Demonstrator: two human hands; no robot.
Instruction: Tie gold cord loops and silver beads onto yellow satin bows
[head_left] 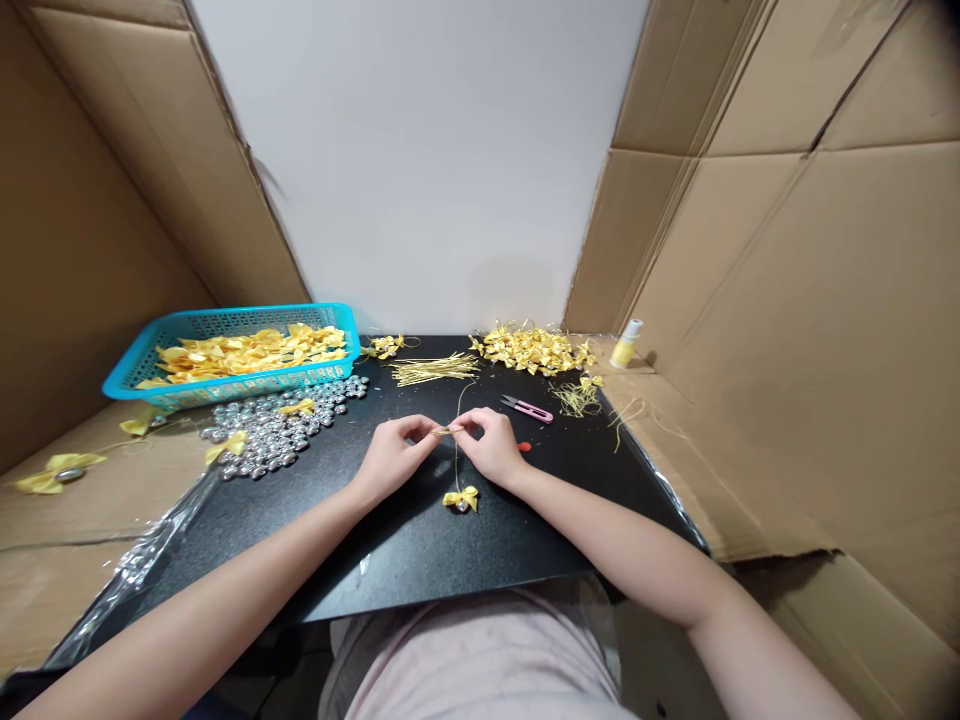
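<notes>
Thumb and fingers of my left hand [397, 452] pinch a thin gold cord [457, 465] above the middle of the black table. Close beside it, my right hand [487, 445] pinches the same cord, the fingertips of both hands nearly touching. One end of the cord runs away toward the back. Toward me it leads down to a yellow ribbon bow [460, 498] with a silver bead at its centre, lying on the table. Whether there is a loop or knot between my fingertips is too small to tell.
A blue basket [225, 318] of yellow bows stands back left, with silver beads [270, 430] before it. Cut gold cords [433, 370], a heap of beaded bows [529, 348], pink thread snips [528, 408], cord scraps [576, 400] and a small bottle [626, 345] lie further right. Cardboard walls flank the table [390, 560].
</notes>
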